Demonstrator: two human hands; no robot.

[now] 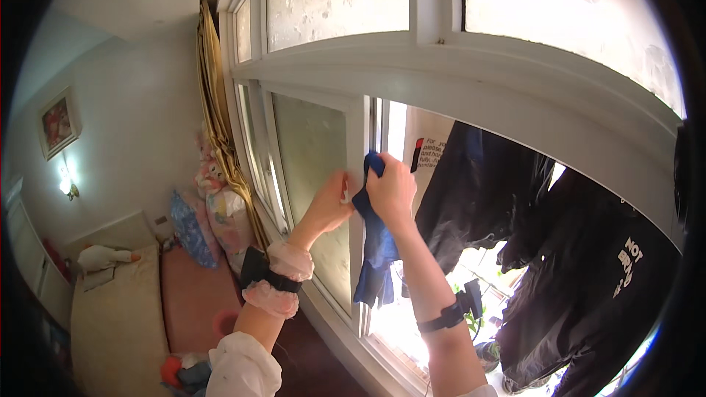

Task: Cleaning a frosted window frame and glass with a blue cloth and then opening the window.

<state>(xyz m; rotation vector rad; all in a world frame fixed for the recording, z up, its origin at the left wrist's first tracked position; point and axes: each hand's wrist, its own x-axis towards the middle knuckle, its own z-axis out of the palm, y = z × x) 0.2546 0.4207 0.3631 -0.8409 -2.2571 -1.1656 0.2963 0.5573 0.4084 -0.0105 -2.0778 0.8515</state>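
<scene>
My right hand (393,190) is closed around the upper part of a blue cloth (378,239), pressing it at the upright edge of the white sliding window frame (357,129). The rest of the cloth hangs down below my fingers along that edge. On the other side of the upright, my left hand (329,204) is raised with its fingers curled together beside the frosted pane (312,154). A small pale bit shows at its fingertips, too blurred to name. Each forearm wears a black strap.
Several dark garments (544,279) hang outside the open window on the right. A gold curtain (217,88) hangs at the window's far end. Lower left, a bed (118,309) stands by the wall, with a blue pillow (193,228) and stuffed toys (209,169) near the curtain.
</scene>
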